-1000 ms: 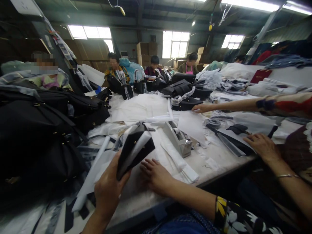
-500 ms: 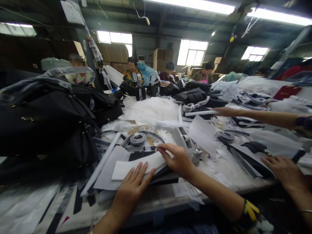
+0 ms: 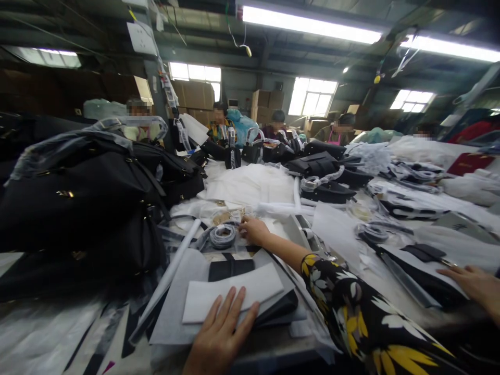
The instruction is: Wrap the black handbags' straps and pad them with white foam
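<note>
My left hand (image 3: pixel 224 328) lies flat with fingers spread on a folded white padding sheet (image 3: pixel 253 286). Under that sheet a black bag piece (image 3: pixel 279 308) shows at the lower right, on thin whitish wrapping paper (image 3: pixel 172 307). Just behind the padding is a black flap with a strap (image 3: pixel 226 269). My right hand (image 3: pixel 254 232) reaches forward beside a plastic-wrapped coiled strap (image 3: pixel 222 236). Its fingers are bent together at a heap of thin cords and tags (image 3: pixel 234 214); what lies between the fingertips is too small to make out.
Black handbags (image 3: pixel 78 208) pile up on the left. A white tube (image 3: pixel 167 276) lies slantwise beside the wrapping paper. A grey tape dispenser (image 3: pixel 302 232) stands right of my forearm. At the right edge, a co-worker's hand (image 3: pixel 474 284) touches a black bag piece. White sheets (image 3: pixel 250 182) are stacked ahead.
My right hand has let go of the padding's right end and moved forward to the cords. My left hand stays on the padding. The co-worker's other arm has left the view.
</note>
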`<state>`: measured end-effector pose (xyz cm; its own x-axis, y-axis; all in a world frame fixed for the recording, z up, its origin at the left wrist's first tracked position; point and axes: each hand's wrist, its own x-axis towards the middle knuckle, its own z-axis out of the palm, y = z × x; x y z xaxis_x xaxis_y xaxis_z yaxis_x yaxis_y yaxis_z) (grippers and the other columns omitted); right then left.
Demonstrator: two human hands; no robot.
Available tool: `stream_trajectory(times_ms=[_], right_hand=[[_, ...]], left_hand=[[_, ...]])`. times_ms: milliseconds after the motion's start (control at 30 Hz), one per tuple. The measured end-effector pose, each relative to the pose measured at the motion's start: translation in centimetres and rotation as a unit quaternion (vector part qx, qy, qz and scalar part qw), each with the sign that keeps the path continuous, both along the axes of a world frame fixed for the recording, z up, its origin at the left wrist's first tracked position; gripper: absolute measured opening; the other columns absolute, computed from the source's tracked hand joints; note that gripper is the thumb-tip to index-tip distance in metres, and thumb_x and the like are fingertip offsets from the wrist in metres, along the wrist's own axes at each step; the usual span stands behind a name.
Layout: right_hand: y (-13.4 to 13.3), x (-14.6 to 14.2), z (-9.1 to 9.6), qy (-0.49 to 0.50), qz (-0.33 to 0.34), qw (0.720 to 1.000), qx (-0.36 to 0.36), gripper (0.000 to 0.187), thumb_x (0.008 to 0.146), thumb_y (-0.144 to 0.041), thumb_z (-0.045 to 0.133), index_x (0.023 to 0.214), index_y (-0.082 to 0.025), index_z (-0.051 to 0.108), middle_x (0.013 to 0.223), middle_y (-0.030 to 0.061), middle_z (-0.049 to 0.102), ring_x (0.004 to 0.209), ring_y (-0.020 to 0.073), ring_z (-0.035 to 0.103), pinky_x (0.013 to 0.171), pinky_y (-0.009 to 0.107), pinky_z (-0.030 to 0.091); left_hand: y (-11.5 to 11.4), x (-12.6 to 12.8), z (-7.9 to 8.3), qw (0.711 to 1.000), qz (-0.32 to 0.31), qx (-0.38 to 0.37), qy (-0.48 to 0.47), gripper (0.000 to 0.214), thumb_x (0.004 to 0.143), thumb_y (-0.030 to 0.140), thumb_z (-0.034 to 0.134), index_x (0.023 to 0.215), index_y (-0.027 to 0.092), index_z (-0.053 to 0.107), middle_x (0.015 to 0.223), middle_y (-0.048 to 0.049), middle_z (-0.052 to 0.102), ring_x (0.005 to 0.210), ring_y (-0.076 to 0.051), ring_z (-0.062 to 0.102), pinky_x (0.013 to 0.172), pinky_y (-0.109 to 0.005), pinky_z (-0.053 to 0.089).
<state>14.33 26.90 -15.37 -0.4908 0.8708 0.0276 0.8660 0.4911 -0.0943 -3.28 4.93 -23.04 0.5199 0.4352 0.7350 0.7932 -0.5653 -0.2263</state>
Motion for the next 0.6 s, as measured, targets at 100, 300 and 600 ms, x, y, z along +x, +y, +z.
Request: stream_trajectory(times_ms=[100, 300, 600], right_hand=[[0.7, 0.2, 1.0, -0.004, 0.047, 0.999, 0.019, 0.019, 0.089, -0.023, 0.060, 0.101, -0.020, 0.074, 0.135, 0.0081, 0.060, 0.118, 0.0251, 0.059, 0.094, 0.032, 0.046], [-0.5, 2.1, 5.7, -0.004, 0.089, 0.995, 0.049, 0.024, 0.092, -0.023, 0.055, 0.110, -0.015, 0.068, 0.098, 0.0105, 0.074, 0.097, 0.0251, 0.066, 0.092, 0.035, 0.044], [-11.5, 6.1, 6.9, 0.199, 0.184, 0.961, 0.059, 0.018, 0.090, -0.010, 0.057, 0.099, -0.020, 0.070, 0.096, 0.0034, 0.076, 0.087, 0.0165, 0.072, 0.079, 0.023, 0.053]], left_hand=[[0.2, 0.0, -0.1, 1.000, -0.002, 0.000, -0.003, 0.050, 0.101, 0.012, 0.031, 0.142, 0.033, 0.052, 0.144, -0.0038, 0.056, 0.132, -0.022, 0.053, 0.118, -0.041, 0.030], [-0.3, 0.2, 0.7, 0.998, 0.021, -0.056, 0.035, 0.052, 0.100, 0.010, 0.033, 0.145, 0.032, 0.047, 0.147, -0.0045, 0.052, 0.136, -0.025, 0.048, 0.112, -0.043, 0.038], [0.0, -0.3, 1.7, 0.992, 0.025, -0.065, 0.107, 0.056, 0.099, 0.008, 0.030, 0.150, 0.029, 0.038, 0.150, -0.0057, 0.049, 0.134, -0.025, 0.050, 0.103, -0.041, 0.050]])
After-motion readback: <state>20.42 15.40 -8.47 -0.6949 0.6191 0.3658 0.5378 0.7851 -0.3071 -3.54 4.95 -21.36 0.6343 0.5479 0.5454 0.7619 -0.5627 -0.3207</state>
